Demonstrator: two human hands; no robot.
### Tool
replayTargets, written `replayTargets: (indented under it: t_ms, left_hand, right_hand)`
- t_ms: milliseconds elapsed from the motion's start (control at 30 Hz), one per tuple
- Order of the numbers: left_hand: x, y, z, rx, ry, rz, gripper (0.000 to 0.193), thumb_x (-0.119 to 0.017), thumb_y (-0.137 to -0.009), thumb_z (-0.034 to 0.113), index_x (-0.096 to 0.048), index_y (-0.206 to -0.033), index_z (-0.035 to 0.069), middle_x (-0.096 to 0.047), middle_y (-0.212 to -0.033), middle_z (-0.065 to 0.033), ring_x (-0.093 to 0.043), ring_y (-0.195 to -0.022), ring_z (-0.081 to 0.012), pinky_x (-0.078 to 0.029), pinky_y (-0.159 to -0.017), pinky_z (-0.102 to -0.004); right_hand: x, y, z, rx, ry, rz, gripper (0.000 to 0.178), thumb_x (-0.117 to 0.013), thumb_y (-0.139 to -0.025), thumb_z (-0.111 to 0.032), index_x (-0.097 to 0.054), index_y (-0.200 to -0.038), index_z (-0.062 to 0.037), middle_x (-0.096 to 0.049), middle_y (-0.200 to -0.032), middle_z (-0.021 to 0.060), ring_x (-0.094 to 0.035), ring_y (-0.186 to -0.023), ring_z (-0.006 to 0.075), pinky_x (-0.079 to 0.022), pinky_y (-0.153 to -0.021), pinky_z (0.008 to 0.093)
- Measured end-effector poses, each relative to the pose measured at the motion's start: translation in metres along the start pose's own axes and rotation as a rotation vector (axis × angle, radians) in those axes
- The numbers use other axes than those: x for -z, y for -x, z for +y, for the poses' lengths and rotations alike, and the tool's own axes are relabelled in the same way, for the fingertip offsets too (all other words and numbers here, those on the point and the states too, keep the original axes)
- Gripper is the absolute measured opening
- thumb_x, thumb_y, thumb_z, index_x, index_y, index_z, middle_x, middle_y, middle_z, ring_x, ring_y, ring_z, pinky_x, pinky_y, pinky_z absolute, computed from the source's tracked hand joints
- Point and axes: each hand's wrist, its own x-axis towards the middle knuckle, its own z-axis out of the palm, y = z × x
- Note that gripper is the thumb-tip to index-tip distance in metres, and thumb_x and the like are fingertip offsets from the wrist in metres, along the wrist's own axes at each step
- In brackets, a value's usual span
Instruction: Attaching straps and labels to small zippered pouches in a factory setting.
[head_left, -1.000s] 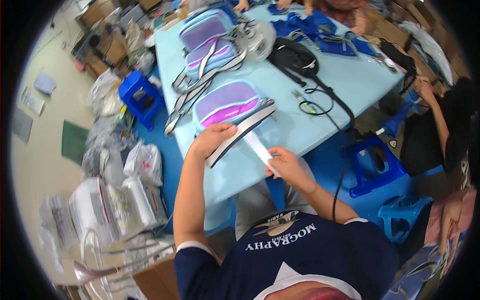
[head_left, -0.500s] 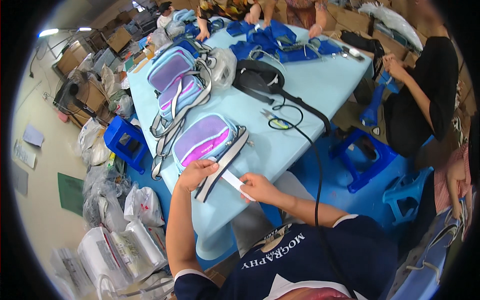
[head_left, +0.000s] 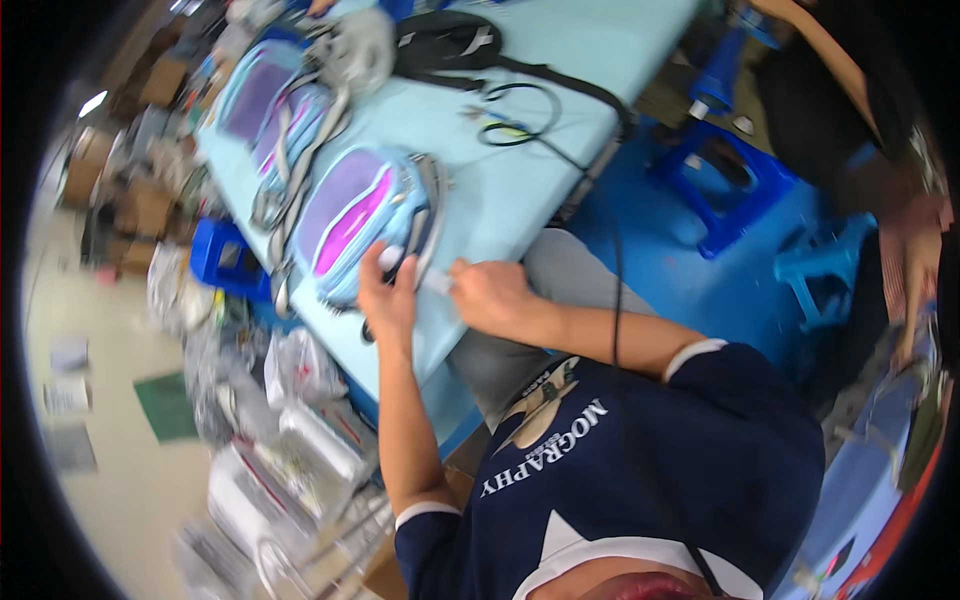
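Observation:
In front of me a light-blue bag with a purple mesh panel and pink zip pocket (head_left: pixel 345 215) lies on the pale-blue table (head_left: pixel 505 215). My left hand (head_left: pixel 388 300) is at the bag's near corner, its thumb and fingers closed around part of the grey-and-black strap (head_left: pixel 432 215). A small white piece (head_left: pixel 391 257) shows between those fingers. To the right, my right hand (head_left: pixel 492 297) pinches the end of a white strip (head_left: pixel 437 281), which runs toward the left hand. Motion blur hides how the strip meets the strap.
Two similar bags (head_left: pixel 262 95) with straps lie farther left, beside a clear plastic bag (head_left: pixel 358 50) and a black waist bag (head_left: pixel 445 42). Snips (head_left: pixel 508 128) lie by a looped black cable (head_left: pixel 555 105). Blue stools (head_left: pixel 722 190) stand right; a person in black sits there.
My view has swung, so the table and bags sit higher and farther left. The hands are nearer the bag's corner, and the strap now lies along its right side.

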Motion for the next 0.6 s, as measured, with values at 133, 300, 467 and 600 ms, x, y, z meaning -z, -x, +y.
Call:
replayTargets:
  t_ms: [133, 300, 467, 600]
  left_hand:
    - [-0.014, -0.007, -0.006, -0.044, -0.011, 0.117, 0.017, -0.068, -0.075, 0.007, -0.063, -0.091, 0.002, -0.064, -0.082, -0.0147, -0.061, -0.075, -0.0282, -0.047, -0.07, -0.0347]
    - [-0.029, -0.018, -0.015, -0.08, 0.014, 0.311, 0.009, -0.067, -0.072, 0.007, -0.06, -0.077, 0.005, -0.061, -0.069, -0.0109, -0.06, -0.065, -0.0284, -0.046, -0.062, -0.0384]
    - [-0.023, -0.016, -0.013, 0.323, 0.378, 0.237, 0.009, -0.067, -0.077, 0.009, -0.063, -0.083, 0.002, -0.064, -0.071, -0.0055, -0.057, -0.064, -0.0103, -0.046, -0.059, -0.0266]
    - [-0.031, -0.006, -0.011, -0.043, 0.072, 0.291, 0.018, -0.064, -0.073, 0.005, -0.059, -0.09, 0.005, -0.06, -0.077, -0.0159, -0.059, -0.074, -0.0351, -0.048, -0.066, -0.0409]
  right_hand:
    - [0.009, 0.003, 0.008, -0.044, 0.083, 0.055, 0.022, -0.062, -0.08, -0.027, -0.059, -0.089, -0.0069, -0.064, -0.072, 0.016, -0.063, -0.07, 0.0353, -0.048, -0.063, 0.045]
    - [0.003, 0.003, -0.002, -0.078, 0.162, 0.01, 0.024, -0.063, -0.08, -0.029, -0.058, -0.089, -0.0071, -0.064, -0.074, 0.0164, -0.063, -0.072, 0.0363, -0.047, -0.064, 0.0477]
    - [-0.002, 0.01, -0.012, -0.091, 0.248, -0.012, 0.026, -0.065, -0.077, -0.031, -0.059, -0.088, -0.0078, -0.065, -0.072, 0.0131, -0.063, -0.072, 0.0341, -0.047, -0.064, 0.0453]
    - [-0.001, 0.008, -0.01, -0.112, 0.268, -0.014, 0.028, -0.065, -0.076, -0.033, -0.06, -0.088, -0.0078, -0.064, -0.071, 0.0123, -0.062, -0.072, 0.0332, -0.046, -0.063, 0.0442]
